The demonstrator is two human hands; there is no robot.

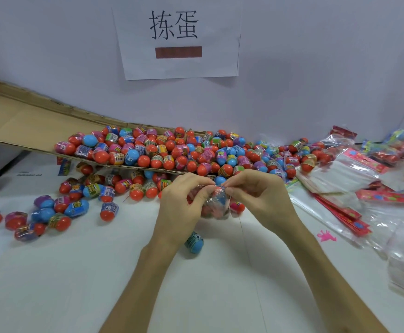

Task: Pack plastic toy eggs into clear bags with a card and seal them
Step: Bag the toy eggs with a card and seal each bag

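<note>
Both hands — left hand (186, 200), right hand (256, 191) — pinch crinkly clear bag (216, 203)

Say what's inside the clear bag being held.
Red and blue toy eggs show through the clear bag. Left hand and right hand cover its sides; count and card unseen.

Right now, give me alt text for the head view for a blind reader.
A left hand and right hand pinch the top of a clear plastic bag of toy eggs over a white table. Behind, red and blue plastic toy eggs spill off a brown cardboard sheet; empty clear bags with red cards lie at right.
</note>
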